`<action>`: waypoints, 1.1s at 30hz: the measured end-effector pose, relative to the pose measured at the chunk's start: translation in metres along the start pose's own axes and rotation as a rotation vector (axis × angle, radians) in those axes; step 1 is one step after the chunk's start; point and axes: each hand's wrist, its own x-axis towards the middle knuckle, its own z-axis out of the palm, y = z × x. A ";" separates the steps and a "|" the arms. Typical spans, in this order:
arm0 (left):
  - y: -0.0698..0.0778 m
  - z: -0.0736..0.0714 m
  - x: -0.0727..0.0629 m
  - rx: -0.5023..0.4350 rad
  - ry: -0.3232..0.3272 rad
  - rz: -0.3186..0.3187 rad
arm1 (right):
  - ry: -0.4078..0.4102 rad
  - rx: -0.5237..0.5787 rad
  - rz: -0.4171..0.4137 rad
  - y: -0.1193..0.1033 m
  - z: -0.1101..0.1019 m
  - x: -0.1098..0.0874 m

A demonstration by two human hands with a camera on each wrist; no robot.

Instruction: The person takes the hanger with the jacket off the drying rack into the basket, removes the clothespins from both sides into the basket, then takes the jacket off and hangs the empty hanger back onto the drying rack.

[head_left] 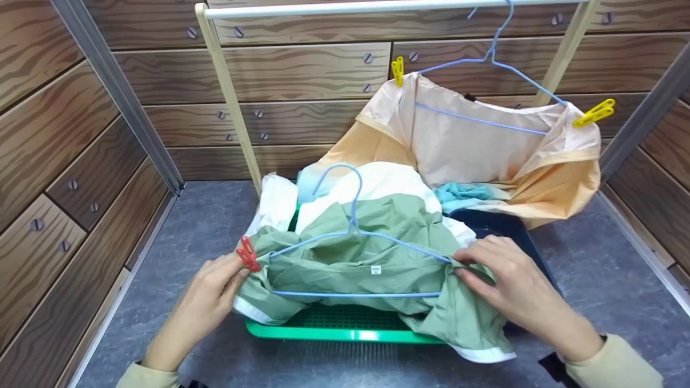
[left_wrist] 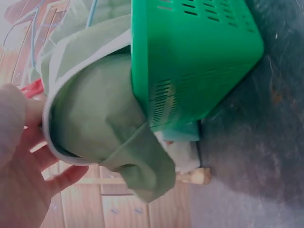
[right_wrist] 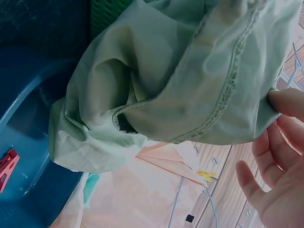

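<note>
A green shirt (head_left: 318, 276) with white-edged sleeves lies over the green basket (head_left: 345, 334), with a light-blue hanger (head_left: 356, 295) inside its neck. My left hand (head_left: 207, 283) pinches the shirt's left shoulder, right beside a red clothespin (head_left: 247, 254) clipped there. At the hanger's other end, my right hand (head_left: 509, 275) pinches the opposite shoulder between thumb and fingers. No clothespin shows on that shoulder. In the right wrist view, cloth (right_wrist: 209, 95) hangs from my fingertips. The left wrist view shows the open sleeve (left_wrist: 95, 104) beside the basket.
Behind, an orange-and-beige garment (head_left: 463, 140) hangs on another blue hanger with yellow clothespins (head_left: 593, 113), from a rack bar (head_left: 377, 7). White cloth (head_left: 372, 183) is heaped in the basket. A dark blue basin (head_left: 493, 223) stands right, with a red clothespin (right_wrist: 7, 168) inside.
</note>
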 end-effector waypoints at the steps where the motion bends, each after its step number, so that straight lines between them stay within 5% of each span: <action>1: 0.001 -0.001 0.001 0.018 0.002 0.005 | 0.001 -0.002 0.002 0.000 0.000 0.000; 19: 0.007 -0.002 0.001 0.084 0.039 -0.035 | 0.038 0.000 0.021 -0.005 -0.001 -0.001; 28: 0.006 -0.003 0.001 0.060 0.038 -0.026 | 0.061 0.062 0.002 -0.004 -0.004 -0.003; 33: 0.005 -0.005 0.001 0.049 0.040 -0.016 | 0.049 0.158 0.073 -0.004 -0.007 -0.007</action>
